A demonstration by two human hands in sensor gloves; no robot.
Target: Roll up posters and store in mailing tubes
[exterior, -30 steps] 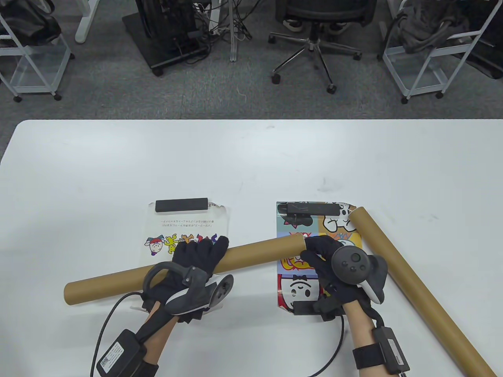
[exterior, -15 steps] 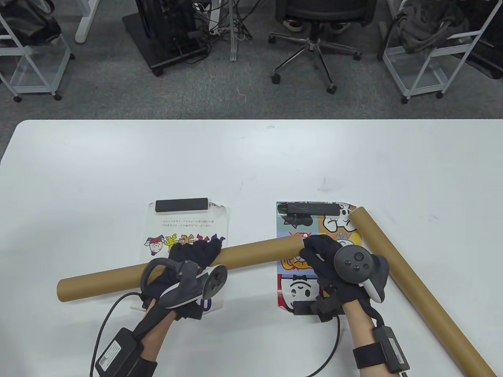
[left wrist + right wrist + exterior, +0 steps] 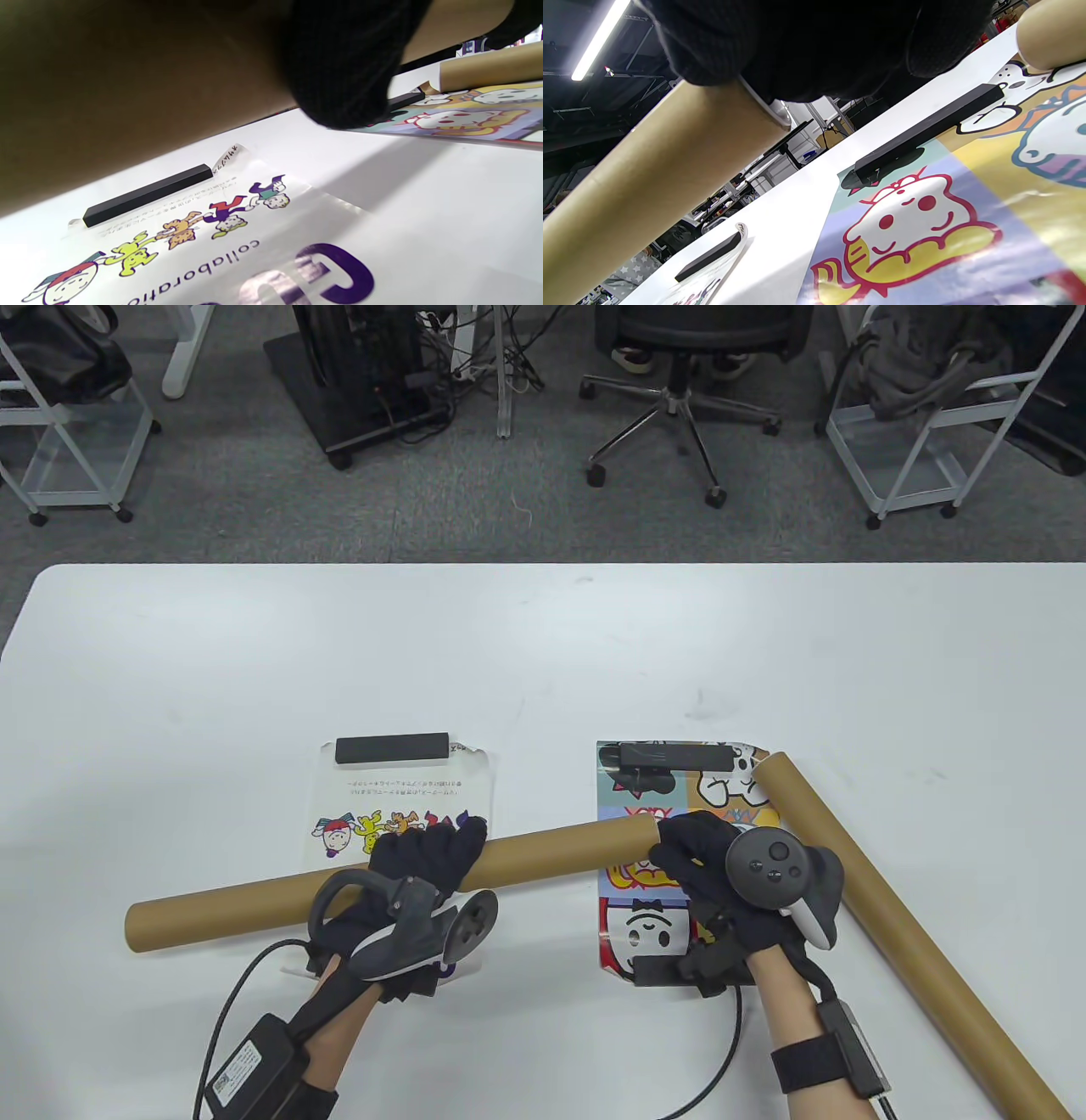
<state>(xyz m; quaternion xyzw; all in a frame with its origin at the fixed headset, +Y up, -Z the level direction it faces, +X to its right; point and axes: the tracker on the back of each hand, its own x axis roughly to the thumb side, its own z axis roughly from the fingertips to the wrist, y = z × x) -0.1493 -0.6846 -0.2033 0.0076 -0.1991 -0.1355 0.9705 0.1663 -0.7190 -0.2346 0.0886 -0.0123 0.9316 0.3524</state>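
A brown mailing tube [image 3: 280, 895] is held just above the table, slanting up to the right. My left hand [image 3: 428, 857] grips its middle, with the fingers curled over it and over the white cartoon poster [image 3: 399, 806]. In the left wrist view the tube [image 3: 127, 84] fills the top and a gloved finger [image 3: 343, 63] wraps under it. My right hand [image 3: 679, 853] grips the tube's right end above the colourful poster [image 3: 721, 797]. In the right wrist view a pale rim shows at that end of the tube [image 3: 649, 169]. A second tube [image 3: 899, 925] lies diagonally at the right.
A black bar [image 3: 392, 748] weighs down the white poster's far edge. Another black bar [image 3: 670, 755] lies on the colourful poster's far edge and a third [image 3: 670, 969] on its near edge. Beyond the table [image 3: 543, 645] stand an office chair [image 3: 679, 356] and wire carts.
My left fingers, stretched over the tube one second ago, have curled round it. The tube has slid a little to the left. My right hand has barely moved.
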